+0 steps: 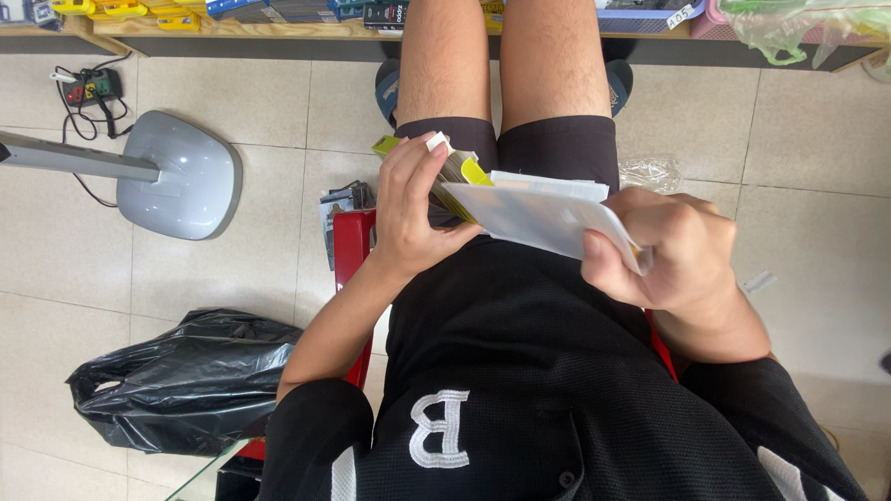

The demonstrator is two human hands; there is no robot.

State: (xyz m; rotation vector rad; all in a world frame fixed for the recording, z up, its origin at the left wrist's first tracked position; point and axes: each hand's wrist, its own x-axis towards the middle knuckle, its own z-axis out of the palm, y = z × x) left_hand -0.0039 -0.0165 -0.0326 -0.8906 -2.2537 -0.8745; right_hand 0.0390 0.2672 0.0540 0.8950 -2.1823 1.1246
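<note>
Over my lap my left hand (408,209) grips a yellow-and-white box (459,172), probably by its end, while my right hand (673,250) is clenched on a white sleeve (538,218) running toward ten o'clock, meeting the box.

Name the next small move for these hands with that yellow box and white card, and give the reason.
Probably slide the white card further out: the right hand pinches its near end while the left hand grips the yellow box, whose end flap stands open.

Black mesh shirt (548,371) with a white letter, black shorts (557,148), bare legs.
</note>
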